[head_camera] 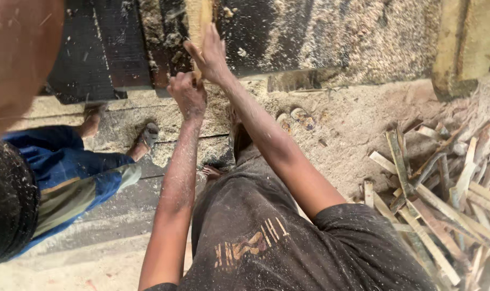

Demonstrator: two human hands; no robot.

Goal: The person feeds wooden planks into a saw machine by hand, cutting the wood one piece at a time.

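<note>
The upper end of the pale, narrow strip of sawn wood (199,21) is cut off by the top edge of the view, and its lower end is hidden behind my hands, so its full length cannot be made out; blur and flying dust soften that whole area. My right hand (210,54) lies flat against the strip with fingers extended, pressing rather than wrapping it; my left hand (187,94) sits just below, curled into a fist at the strip's lower end, though whether it truly grips the wood I cannot tell. The strip stands roughly upright against the dark, sawdust-caked machine bed (115,54), above and ahead of both hands. One strip is in hand; a loose heap of offcut wooden slats (439,205), too tangled to count, lies on the sawdust-covered floor (342,118) well to my right. One other person in blue trousers (67,172) stands at my left, two sandalled feet visible; my own dark dusty shirt (266,231) fills the foreground.
</note>
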